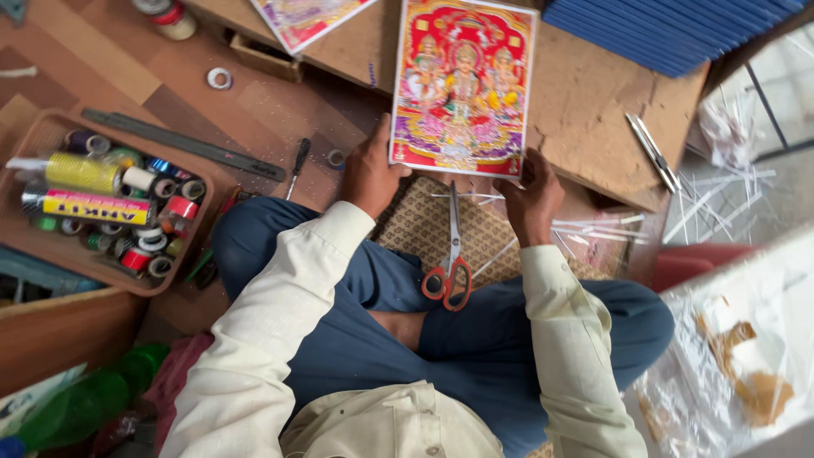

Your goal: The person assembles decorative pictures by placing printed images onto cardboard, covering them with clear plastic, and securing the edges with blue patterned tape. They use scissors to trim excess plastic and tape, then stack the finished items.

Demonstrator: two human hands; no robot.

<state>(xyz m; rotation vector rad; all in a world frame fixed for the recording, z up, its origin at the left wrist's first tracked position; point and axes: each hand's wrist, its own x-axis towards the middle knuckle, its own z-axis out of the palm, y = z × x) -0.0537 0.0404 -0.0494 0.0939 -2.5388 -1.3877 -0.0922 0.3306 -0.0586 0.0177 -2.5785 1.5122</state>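
Left hand (pixel 370 174): you are gripping the religious picture's (pixel 464 85) lower left corner.
Right hand (pixel 532 199): you are pinching its lower right corner.
Scissors (pixel 450 254): lying unused in your lap.

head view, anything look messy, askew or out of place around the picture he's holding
Thin clear strips lie scattered loosely over the floor and mat to the right of the colourful picture, which the left hand and right hand hold by its lower corners. Orange-handled scissors lie on the mat by the legs. The picture itself looks undamaged.
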